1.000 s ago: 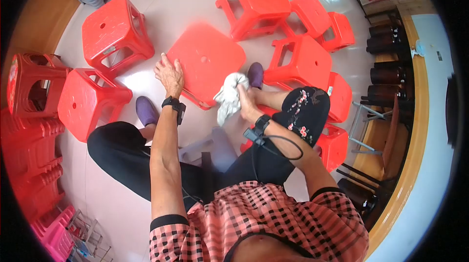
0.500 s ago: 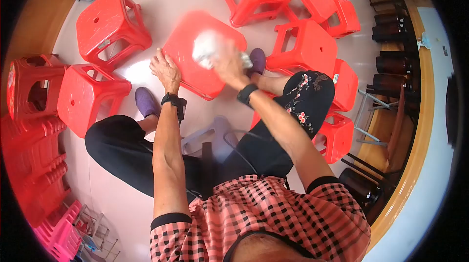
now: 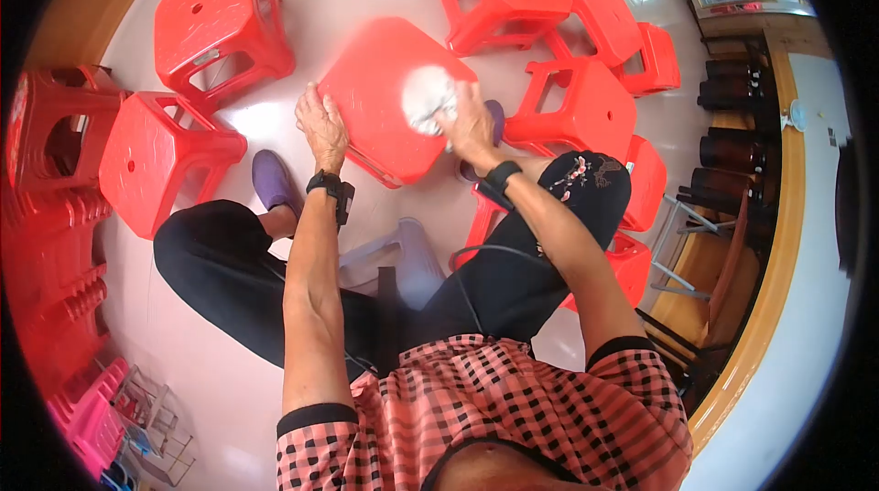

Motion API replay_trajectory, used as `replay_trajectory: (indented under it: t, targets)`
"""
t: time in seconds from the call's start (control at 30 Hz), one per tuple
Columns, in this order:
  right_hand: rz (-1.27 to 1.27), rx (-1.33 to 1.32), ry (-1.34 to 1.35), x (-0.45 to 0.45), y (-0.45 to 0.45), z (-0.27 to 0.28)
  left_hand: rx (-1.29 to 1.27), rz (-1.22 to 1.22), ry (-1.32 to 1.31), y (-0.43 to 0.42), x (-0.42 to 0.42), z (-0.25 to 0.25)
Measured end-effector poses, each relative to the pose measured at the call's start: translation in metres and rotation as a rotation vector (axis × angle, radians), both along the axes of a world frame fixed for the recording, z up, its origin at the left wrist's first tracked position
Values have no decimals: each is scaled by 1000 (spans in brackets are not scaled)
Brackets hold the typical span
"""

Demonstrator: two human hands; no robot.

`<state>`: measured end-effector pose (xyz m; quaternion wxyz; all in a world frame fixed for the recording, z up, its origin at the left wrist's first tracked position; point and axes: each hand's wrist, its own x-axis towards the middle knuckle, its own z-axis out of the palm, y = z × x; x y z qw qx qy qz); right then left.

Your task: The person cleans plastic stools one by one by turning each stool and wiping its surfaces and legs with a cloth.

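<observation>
- Cloth [image 3: 426,99]: blurred, folds unreadable.
- Right hand [image 3: 469,125]: fingers smeared; hides part of right shoe [image 3: 496,117].
- Grey seat [image 3: 414,253]: partly behind legs [image 3: 476,285].
- Stacked stools [image 3: 55,280]: cut off, left.

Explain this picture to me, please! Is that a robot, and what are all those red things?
There's no robot here, just a person. The camera is worn on their head, looking down, so we see roughly what they see. The curved dark edges belong to the camera's round view.

The red things are plastic stools. One stool is in the middle, on the floor, with other stools around it. The left hand is at its edge. The right hand holds a white cloth against the seat; its fingers look a bit blurry. Near the bottom you can see the person's own checked shirt.
</observation>
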<state>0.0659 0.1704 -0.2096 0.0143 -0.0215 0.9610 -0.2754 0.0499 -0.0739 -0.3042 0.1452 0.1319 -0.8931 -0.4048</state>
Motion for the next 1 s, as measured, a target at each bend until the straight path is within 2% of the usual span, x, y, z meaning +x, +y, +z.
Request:
replay_trajectory:
  t: [0.07,0.17,0.27,0.4,0.6,0.63,0.73,0.77,0.87,0.9,0.93,1.0]
  targets:
    - [-131,91,80,-30,1,-9,-7,1,-25,1,0,1]
    - [-251,77,54,-78,-12,-17,-10,0,-5,1,0,1]
    - [-250,71,82,-114,-44,-22,-5,0,13,3,2,4]
    - [-103,53,96,-120,-89,-21,8,1,11,3,2,4]
    - [156,-33,35,-75,-131,-9,95,44,23,5,2,5]
    - [203,-29,41,-67,-134,-11,75,77,-58,3,2,-4]
    - [264,-54,-1,-47,-130,-5,146,111,62,-1,7,-32]
    - [271,-74,-1,-41,-126,-2,85,170,149,0,7,-44]
    - [265,-91,-17,-31,-118,4,644,52,-77,-36,-4,-76]
    - [255,-85,-20,-28,-118,4,868,215,-252,-24,10,-8]
    - [244,-80,-25,-25,-118,3,989,245,-321,-32,11,-5]
    - [262,-101,-21,-22,-121,0,961,246,-339,-43,12,-21]
